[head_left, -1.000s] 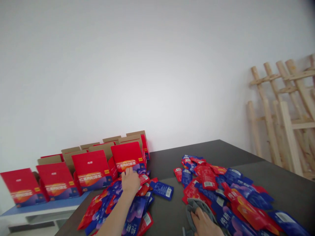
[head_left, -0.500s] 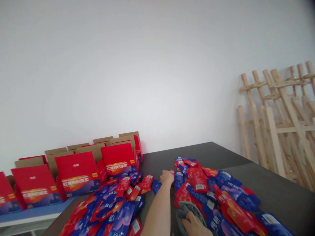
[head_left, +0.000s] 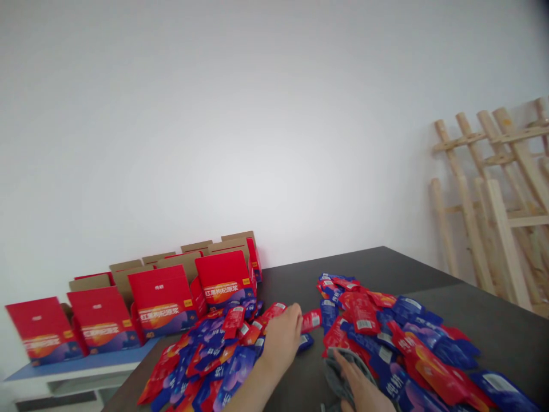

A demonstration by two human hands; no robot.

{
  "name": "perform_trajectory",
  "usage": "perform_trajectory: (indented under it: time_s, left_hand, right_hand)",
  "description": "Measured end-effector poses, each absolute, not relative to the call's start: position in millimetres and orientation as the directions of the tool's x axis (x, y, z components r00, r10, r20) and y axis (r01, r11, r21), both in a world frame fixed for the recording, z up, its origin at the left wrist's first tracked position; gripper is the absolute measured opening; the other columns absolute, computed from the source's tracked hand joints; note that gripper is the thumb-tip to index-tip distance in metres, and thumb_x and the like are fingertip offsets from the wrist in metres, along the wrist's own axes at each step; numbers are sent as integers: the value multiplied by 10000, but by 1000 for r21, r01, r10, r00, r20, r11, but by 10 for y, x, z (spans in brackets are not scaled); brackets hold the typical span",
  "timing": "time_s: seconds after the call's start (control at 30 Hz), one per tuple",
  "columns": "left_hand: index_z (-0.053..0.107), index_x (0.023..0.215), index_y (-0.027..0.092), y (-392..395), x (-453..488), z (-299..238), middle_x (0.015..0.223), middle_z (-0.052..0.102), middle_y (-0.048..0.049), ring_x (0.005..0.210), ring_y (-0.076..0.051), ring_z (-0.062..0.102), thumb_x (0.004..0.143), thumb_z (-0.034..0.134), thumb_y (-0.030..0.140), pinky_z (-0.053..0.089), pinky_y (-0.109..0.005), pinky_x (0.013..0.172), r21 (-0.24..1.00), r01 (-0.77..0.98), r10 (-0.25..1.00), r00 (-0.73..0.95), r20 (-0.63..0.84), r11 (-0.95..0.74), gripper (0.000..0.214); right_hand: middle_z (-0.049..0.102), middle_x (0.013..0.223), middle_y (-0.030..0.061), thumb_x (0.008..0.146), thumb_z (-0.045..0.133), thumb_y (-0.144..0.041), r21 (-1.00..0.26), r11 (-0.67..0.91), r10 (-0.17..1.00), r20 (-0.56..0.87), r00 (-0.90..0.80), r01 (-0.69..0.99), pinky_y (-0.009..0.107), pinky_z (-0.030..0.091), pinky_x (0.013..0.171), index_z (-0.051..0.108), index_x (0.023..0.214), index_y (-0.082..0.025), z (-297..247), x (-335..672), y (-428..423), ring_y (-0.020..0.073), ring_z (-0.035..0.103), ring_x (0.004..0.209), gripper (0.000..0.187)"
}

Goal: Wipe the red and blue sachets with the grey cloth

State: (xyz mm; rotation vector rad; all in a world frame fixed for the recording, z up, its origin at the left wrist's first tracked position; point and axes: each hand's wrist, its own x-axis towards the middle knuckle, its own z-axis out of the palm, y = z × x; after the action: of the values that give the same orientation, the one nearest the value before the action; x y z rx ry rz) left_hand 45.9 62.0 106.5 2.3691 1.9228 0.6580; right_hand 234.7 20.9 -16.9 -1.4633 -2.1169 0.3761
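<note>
My left hand [head_left: 281, 337] reaches across a dark table [head_left: 377, 266] and holds a small red sachet [head_left: 311, 320] between the two heaps. A blue sachet [head_left: 304, 341] lies just under that hand. My right hand [head_left: 362, 389] rests flat on a grey cloth [head_left: 337, 372] at the bottom edge. A pile of red and blue sachets [head_left: 214, 357] lies to the left of my left arm. A second, larger pile of sachets [head_left: 398, 337] spreads to the right of the cloth.
Several open red cartons [head_left: 160, 300] with brown flaps stand in rows on a lower blue-topped white shelf [head_left: 72, 360] at the left, against a white wall. Wooden frames [head_left: 493, 212] lean on the wall at the right. Bare dark tabletop shows behind both piles.
My left hand went from the left pile to the right pile, then drew back toward the left holding a red sachet. My right hand stays on the cloth. The view shifted slightly.
</note>
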Motion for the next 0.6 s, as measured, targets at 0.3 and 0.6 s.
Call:
perform_trajectory:
  time_s: [0.3, 0.6]
  left_hand:
    - [542, 927, 225, -84, 511, 263, 1063, 633, -93, 1001, -247, 580, 832, 534, 199, 423, -331, 847, 533, 723, 897, 382, 222, -440, 99]
    - [543, 920, 183, 113, 74, 78, 560, 509, 70, 438, -71, 393, 586, 733, 525, 238, -192, 456, 932, 278, 793, 500, -347, 232, 514]
  right_hand:
    - [633, 1106, 29, 637, 455, -36, -456, 428, 902, 272, -336, 780, 276, 457, 863, 633, 1036, -264, 163, 2399, 15, 180, 639, 998, 493]
    - [541, 1352, 57, 654, 413, -66, -498, 404, 906, 332, -262, 767, 313, 394, 987, 535, 1285, -264, 63, 2644, -73, 195, 539, 1208, 673]
